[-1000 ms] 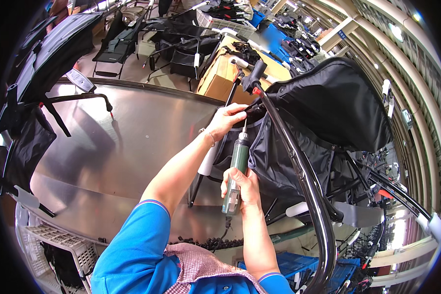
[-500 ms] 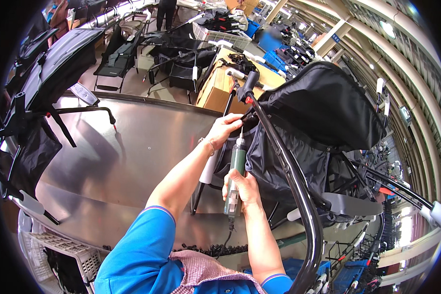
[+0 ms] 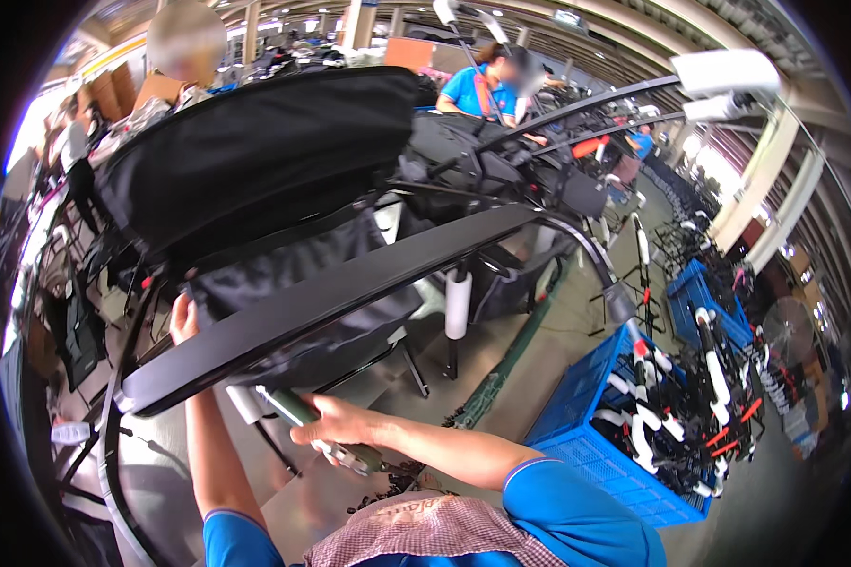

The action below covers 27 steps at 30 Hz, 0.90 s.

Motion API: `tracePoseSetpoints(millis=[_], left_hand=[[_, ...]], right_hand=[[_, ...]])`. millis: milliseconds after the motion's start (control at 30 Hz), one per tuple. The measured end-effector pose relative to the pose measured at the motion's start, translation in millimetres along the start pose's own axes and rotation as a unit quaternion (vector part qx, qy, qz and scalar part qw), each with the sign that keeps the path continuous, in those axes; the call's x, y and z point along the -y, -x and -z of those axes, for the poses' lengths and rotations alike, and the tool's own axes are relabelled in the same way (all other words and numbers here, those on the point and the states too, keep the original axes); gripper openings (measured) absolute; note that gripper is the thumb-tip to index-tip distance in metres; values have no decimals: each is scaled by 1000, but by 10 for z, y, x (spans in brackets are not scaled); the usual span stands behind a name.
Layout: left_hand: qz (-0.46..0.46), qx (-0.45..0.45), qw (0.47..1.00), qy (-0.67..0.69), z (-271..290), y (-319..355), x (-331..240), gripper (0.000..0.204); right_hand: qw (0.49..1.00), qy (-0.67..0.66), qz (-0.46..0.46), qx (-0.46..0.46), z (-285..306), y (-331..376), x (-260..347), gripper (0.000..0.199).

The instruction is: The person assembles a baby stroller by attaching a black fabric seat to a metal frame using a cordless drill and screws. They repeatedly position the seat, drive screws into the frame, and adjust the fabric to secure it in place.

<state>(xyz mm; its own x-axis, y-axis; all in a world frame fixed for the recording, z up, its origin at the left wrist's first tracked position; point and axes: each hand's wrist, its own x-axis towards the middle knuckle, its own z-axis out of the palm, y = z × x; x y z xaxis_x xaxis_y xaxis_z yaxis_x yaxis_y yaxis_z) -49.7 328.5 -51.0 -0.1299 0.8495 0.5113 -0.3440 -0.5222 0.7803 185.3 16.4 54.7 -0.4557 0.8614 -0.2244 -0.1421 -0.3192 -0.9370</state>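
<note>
our right hand [image 3: 336, 430] grips one green driver [image 3: 298, 413]; left hand [image 3: 183, 319] grasps one frame [image 3: 350, 283]; one blue crate [image 3: 596, 416] holds tubes [image 3: 714, 373].

Assembly hall of a factory, seen from one workstation.

A stroller frame with black fabric [image 3: 255, 161] and a dark curved bar [image 3: 331, 293] lies on a metal workbench [image 3: 161, 472] directly above the right hand [image 3: 336, 425], which grips a green power screwdriver [image 3: 298, 411]; the left hand [image 3: 184, 321] steadies the frame. Right of the right hand stands a blue plastic crate [image 3: 596, 444] filled with white and black tube parts tipped in red. Beyond the frame, a co-worker in a blue shirt [image 3: 468, 90] stands at another bench amid further black frames. Long roof beams [image 3: 633, 47] and pale columns [image 3: 775, 208] span the open floor.
</note>
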Motion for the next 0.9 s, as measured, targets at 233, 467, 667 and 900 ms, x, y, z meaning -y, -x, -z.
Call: tracePoseSetpoints(millis=[233, 467, 667, 900], left_hand=[[16, 4, 989, -144, 279, 237, -755, 21], [300, 51, 917, -256, 465, 2241, -1567, 19], [199, 411, 825, -332, -41, 3649, -1457, 17], [143, 474, 792, -358, -121, 3969, -1189, 11]], right_hand=[[989, -94, -114, -20, 237, 535, 40, 30], [985, -150, -71, 54, 216, 968, -909, 78], [986, -75, -143, -28, 286, 1306, -1187, 67], [984, -66, -150, -62, 220, 1509, -1308, 76]])
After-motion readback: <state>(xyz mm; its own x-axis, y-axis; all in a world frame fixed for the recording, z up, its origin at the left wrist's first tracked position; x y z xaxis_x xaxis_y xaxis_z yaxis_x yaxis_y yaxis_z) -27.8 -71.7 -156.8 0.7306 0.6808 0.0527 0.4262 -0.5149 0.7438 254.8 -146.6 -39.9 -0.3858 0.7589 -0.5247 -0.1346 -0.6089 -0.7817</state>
